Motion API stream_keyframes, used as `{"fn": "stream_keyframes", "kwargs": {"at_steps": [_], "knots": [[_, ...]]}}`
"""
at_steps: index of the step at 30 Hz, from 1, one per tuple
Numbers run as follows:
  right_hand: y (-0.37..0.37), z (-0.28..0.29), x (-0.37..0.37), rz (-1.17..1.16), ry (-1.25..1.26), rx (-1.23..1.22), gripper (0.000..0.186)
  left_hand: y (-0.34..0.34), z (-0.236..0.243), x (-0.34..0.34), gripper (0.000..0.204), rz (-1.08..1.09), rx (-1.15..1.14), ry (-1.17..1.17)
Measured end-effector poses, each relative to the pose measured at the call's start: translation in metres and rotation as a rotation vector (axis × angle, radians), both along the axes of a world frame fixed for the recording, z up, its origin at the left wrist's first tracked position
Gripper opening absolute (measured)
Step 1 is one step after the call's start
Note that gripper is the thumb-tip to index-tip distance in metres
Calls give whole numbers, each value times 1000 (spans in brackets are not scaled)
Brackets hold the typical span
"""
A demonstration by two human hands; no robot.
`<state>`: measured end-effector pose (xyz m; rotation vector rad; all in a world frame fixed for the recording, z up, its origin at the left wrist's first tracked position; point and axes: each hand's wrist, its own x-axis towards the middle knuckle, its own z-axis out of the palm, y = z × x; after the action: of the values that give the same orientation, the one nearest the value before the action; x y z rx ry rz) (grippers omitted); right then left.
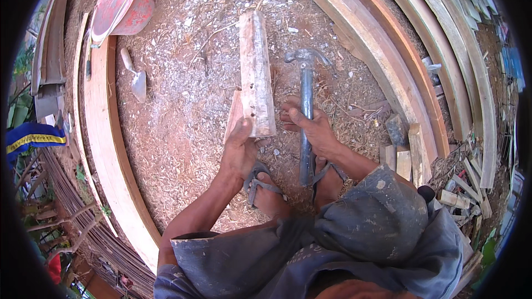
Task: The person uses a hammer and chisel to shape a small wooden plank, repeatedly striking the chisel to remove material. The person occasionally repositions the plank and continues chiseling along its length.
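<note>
My left hand [240, 149] is closed on the near end of a weathered wooden block [258, 72], its thumb lying over the corner. The block is long and pale, stained on top, with a few small dark holes. Under its left side shows a second, reddish piece of wood [234, 112]; whether my hand grips that too is hidden. My right hand [316, 127] is wrapped round the handle of a claw hammer [306, 86]. The hammer's metal head points away from me, beside the block and apart from it.
A trowel [138, 83] lies on the ground at left, near a worn red bucket [138, 14]. A long plank [102, 127] runs along the left. Long timber beams [382, 39] curve along the right, with short wood offcuts [403, 163] beside them. My sandalled feet [269, 194] are close below my hands.
</note>
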<state>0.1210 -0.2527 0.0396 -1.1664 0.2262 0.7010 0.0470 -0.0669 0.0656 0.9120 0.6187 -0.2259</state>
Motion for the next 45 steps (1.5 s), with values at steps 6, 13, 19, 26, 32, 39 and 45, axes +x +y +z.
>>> {"fn": "stream_keyframes", "kwargs": {"at_steps": [6, 13, 19, 26, 32, 39, 45], "knots": [[-11, 0, 5, -8, -13, 9, 62, -35, -10, 15, 60, -404, 551, -3], [-44, 4, 22, -27, 242, -3, 56, 20, -5, 50, 60, -978, 1245, -251], [-94, 18, 44, 340, -40, -202, 58, 48, 11, 125, 74, -939, 2041, -899], [-134, 58, 78, 218, -418, -526, 49, 32, 27, 153, 63, -1404, 1704, -679], [-169, 71, 95, -319, -552, -640, 45, 32, 3, 177, 82, -1016, 1699, -515], [-149, 64, 87, -255, -449, -845, 33, -17, 1, 229, 90, -897, 1543, -311], [-136, 79, 99, -264, -580, -737, 40, -45, -4, 233, 87, -1005, 1455, -246]]}}
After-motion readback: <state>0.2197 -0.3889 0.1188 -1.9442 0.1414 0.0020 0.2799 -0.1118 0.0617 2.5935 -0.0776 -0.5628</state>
